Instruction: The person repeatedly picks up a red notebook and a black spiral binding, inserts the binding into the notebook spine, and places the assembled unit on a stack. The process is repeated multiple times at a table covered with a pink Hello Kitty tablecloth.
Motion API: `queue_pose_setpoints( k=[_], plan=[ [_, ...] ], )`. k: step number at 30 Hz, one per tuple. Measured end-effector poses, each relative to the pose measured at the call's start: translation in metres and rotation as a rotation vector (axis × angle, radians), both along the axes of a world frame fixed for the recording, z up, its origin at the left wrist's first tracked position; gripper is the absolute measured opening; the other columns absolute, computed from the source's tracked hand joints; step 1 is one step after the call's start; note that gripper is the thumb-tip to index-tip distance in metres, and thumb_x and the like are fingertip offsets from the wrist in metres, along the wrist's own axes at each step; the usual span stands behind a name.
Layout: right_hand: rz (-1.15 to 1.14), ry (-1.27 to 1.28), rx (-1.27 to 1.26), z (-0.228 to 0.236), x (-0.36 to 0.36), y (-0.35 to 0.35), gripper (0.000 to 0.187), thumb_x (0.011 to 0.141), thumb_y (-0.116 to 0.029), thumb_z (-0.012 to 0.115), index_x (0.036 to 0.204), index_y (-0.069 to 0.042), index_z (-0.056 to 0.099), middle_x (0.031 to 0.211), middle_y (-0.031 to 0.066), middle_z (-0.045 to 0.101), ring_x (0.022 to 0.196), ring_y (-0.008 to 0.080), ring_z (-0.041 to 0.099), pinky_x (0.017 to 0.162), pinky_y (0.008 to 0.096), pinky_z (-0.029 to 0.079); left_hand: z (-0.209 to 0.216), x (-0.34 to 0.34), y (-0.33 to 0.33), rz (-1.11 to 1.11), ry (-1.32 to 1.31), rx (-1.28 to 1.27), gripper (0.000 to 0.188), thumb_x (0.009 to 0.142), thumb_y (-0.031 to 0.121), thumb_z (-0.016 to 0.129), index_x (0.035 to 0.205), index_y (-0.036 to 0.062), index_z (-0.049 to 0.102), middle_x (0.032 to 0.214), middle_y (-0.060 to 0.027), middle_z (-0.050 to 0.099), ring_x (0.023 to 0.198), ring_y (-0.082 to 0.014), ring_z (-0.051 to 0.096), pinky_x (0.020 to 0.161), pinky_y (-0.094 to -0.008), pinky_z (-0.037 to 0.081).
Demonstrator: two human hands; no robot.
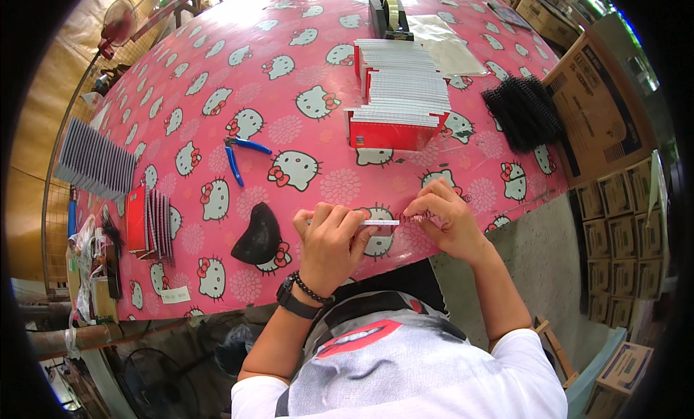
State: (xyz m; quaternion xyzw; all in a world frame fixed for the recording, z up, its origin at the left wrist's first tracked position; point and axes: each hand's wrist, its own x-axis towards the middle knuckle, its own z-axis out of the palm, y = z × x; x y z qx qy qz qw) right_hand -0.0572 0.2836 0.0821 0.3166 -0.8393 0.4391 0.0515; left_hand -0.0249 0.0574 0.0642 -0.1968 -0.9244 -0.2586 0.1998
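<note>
My left hand (327, 234) is closed around a thin notebook (381, 222), which I see edge-on, its white edge pointing right. Just beyond that edge, my right hand (442, 215) pinches a dark spiral binding coil (417, 217) between thumb and fingers. Whether the coil's tip touches the notebook I cannot tell. Both hands are over the near edge of the table. A smooth black curved piece (258, 235) lies left of my left hand. Farther off lie blue-handled wire cutters (244, 153), jaws apart.
Rows of red-covered notebooks (394, 132) stand at the back, by a black tape dispenser (379, 18) and plastic sheet (441, 43). Black coils (522, 114) are heaped beside a cardboard box (596, 104) at right. Coil-bound notebooks (94, 159) stand at left near a paper slip (176, 295).
</note>
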Motion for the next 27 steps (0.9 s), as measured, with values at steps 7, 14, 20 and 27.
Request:
queue_pose_setpoints(
  k=[7, 14, 20, 27],
  plan=[
    [0.053, 0.024, 0.008, -0.004, 0.003, -0.006, 0.025, 0.073, 0.009, 0.063, 0.093, -0.006, 0.063, 0.088, 0.0078, 0.053, 0.085, 0.0265, 0.053, 0.073, 0.0361, 0.046, 0.007, 0.007, -0.007, 0.024, -0.046, -0.018, 0.019, 0.076, 0.022, 0.074, 0.088, 0.0113, 0.066, 0.082, 0.002, 0.062, 0.082, -0.0182, 0.054, 0.08, -0.0371, 0.029],
    [0.184, 0.071, -0.004, -0.003, 0.002, -0.014, 0.031, 0.074, 0.01, 0.061, 0.1, -0.006, 0.063, 0.09, 0.0091, 0.054, 0.083, 0.0278, 0.055, 0.071, 0.0364, 0.048, 0.008, 0.016, -0.019, 0.05, -0.051, -0.041, 0.019, 0.076, 0.023, 0.074, 0.09, 0.0112, 0.066, 0.085, 0.0008, 0.063, 0.085, -0.0182, 0.055, 0.081, -0.0374, 0.029],
    [0.173, -0.233, -0.124, -0.003, 0.007, -0.021, 0.045, 0.079, 0.008, 0.059, 0.122, -0.007, 0.059, 0.088, 0.0116, 0.056, 0.075, 0.0293, 0.059, 0.068, 0.0354, 0.049, 0.008, 0.022, -0.016, 0.059, -0.057, -0.005, 0.022, 0.076, 0.023, 0.073, 0.094, 0.0129, 0.066, 0.088, 0.0009, 0.063, 0.086, -0.0188, 0.055, 0.081, -0.0385, 0.03],
    [0.349, -0.458, 0.146, 0.012, -0.011, -0.02, 0.039, 0.084, -0.004, 0.062, 0.123, -0.008, 0.06, 0.088, 0.0136, 0.065, 0.082, 0.0269, 0.064, 0.071, 0.0348, 0.051, 0.001, 0.029, 0.001, -0.121, -0.048, 0.039, 0.019, 0.079, 0.021, 0.069, 0.095, 0.0127, 0.063, 0.088, 0.001, 0.062, 0.083, -0.0189, 0.055, 0.081, -0.0373, 0.032]
  ],
)
